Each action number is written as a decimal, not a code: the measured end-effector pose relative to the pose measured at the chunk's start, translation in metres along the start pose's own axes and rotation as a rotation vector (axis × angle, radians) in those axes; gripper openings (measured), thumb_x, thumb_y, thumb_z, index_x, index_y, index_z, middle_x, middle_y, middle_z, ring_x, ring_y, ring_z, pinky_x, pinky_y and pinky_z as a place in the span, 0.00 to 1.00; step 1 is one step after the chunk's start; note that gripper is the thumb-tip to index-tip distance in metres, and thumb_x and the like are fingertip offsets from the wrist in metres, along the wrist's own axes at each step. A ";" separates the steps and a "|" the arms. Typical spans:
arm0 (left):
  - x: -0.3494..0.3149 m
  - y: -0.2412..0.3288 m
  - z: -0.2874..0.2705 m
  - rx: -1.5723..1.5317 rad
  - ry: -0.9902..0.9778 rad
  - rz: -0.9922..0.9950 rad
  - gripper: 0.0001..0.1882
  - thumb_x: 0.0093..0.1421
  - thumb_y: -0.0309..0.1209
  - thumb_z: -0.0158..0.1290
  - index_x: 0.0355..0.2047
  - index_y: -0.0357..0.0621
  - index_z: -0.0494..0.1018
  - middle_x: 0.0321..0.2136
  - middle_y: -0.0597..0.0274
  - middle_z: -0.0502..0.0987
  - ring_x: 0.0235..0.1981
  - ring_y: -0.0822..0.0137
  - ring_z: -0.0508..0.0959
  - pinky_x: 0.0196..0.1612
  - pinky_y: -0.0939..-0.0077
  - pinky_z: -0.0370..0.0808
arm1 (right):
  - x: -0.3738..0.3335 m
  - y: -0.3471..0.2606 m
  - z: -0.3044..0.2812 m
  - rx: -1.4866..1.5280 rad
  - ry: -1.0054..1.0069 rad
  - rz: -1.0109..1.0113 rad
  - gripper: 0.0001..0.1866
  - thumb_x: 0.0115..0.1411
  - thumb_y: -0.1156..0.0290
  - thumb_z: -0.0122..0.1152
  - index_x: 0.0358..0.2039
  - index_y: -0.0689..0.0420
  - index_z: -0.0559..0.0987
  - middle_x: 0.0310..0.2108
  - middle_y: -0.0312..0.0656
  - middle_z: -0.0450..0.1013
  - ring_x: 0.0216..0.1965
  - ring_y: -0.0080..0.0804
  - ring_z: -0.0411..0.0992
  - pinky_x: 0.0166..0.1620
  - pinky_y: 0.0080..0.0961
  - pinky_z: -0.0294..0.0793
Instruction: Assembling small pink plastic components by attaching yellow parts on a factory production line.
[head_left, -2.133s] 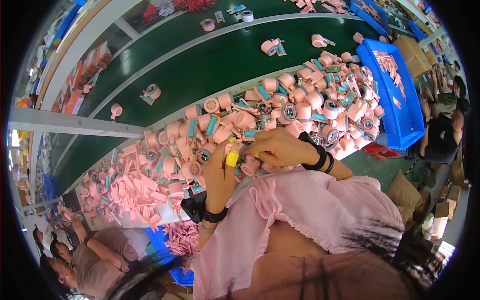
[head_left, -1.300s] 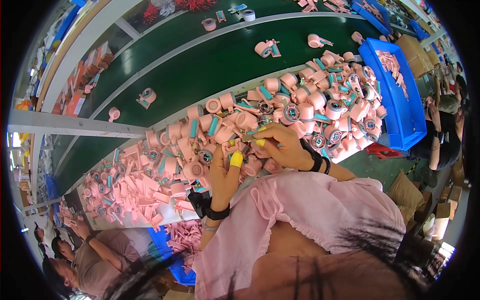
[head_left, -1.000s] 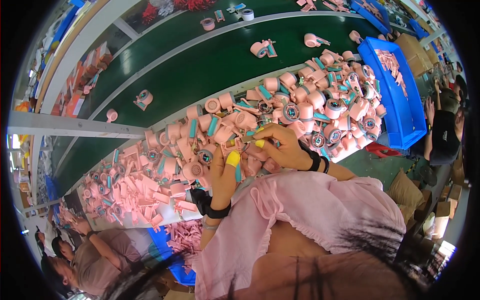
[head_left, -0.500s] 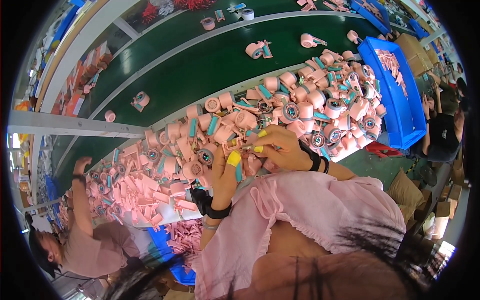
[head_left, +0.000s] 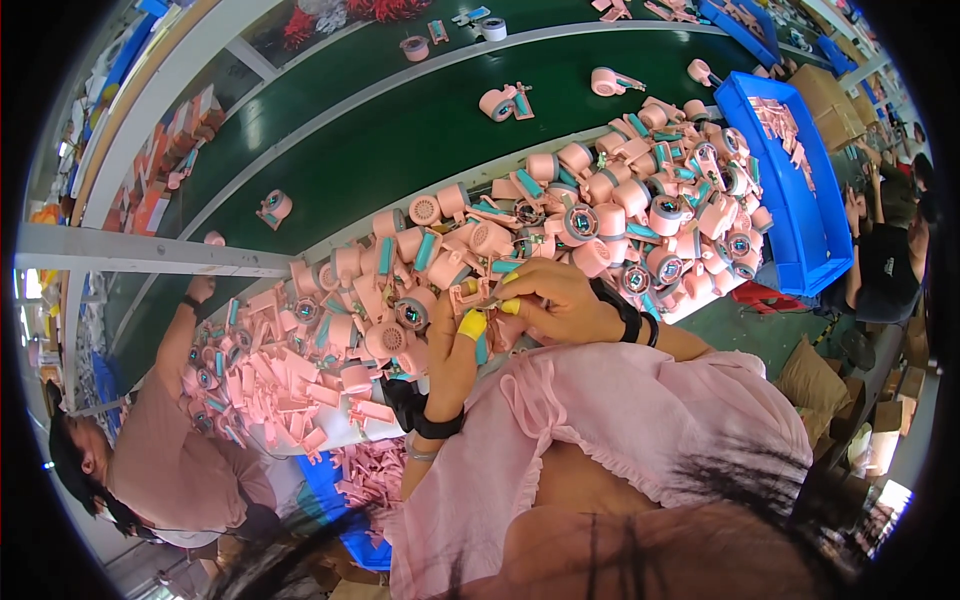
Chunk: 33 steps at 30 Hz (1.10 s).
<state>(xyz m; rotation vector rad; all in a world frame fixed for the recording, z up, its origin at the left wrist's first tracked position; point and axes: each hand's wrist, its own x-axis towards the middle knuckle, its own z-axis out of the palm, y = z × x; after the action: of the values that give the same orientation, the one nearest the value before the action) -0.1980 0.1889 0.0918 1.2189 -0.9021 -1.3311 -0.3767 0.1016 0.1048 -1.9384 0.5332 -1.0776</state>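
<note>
My left hand (head_left: 452, 350) is closed around a pink plastic fan part (head_left: 464, 294), in front of the heap. Close against it, my right hand (head_left: 568, 303) pinches with thumb and forefinger at the same spot. Whatever small piece lies between those fingertips is too small to make out. Yellow wraps cover fingertips of both hands. Just beyond the hands lies a heap of half-assembled pink handheld fans (head_left: 492, 238), with round grilled heads, grey rings and teal cylinders showing.
Behind the heap runs a green conveyor belt (head_left: 380, 150) carrying scattered fan parts. A blue bin (head_left: 820, 215) with pink pieces stands at right; another blue bin (head_left: 325, 490) is at lower left. A co-worker (head_left: 180, 440) reaches toward the belt at left. A white post (head_left: 150, 250) crosses there.
Parts on the belt have shifted slightly left. The co-worker at left has leaned in, and their hand has moved right and upward. My hands keep their place, with slight finger movement.
</note>
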 end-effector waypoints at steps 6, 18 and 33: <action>0.001 0.016 0.008 0.117 -0.014 0.108 0.20 0.60 0.21 0.41 0.54 0.35 0.64 0.39 0.61 0.74 0.32 0.75 0.73 0.36 0.82 0.70 | -0.001 0.000 0.003 0.018 0.022 0.026 0.11 0.52 0.78 0.64 0.38 0.56 0.79 0.32 0.40 0.76 0.34 0.38 0.74 0.37 0.30 0.72; -0.004 0.033 0.018 0.051 -0.060 0.016 0.19 0.61 0.21 0.41 0.54 0.38 0.62 0.44 0.62 0.71 0.43 0.72 0.72 0.47 0.80 0.68 | -0.002 0.004 0.005 -0.002 0.061 -0.060 0.11 0.49 0.78 0.66 0.36 0.55 0.81 0.33 0.40 0.72 0.32 0.35 0.72 0.35 0.27 0.72; -0.003 0.031 0.017 0.032 -0.067 0.026 0.21 0.60 0.21 0.41 0.55 0.37 0.61 0.44 0.61 0.71 0.43 0.73 0.72 0.47 0.81 0.69 | -0.003 0.006 0.005 -0.083 0.073 -0.121 0.12 0.50 0.77 0.65 0.37 0.53 0.81 0.30 0.39 0.72 0.30 0.35 0.70 0.33 0.28 0.69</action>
<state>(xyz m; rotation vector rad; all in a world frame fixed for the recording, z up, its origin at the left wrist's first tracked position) -0.2086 0.1853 0.1261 1.1897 -0.9867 -1.3481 -0.3739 0.1028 0.0970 -2.0314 0.5133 -1.2244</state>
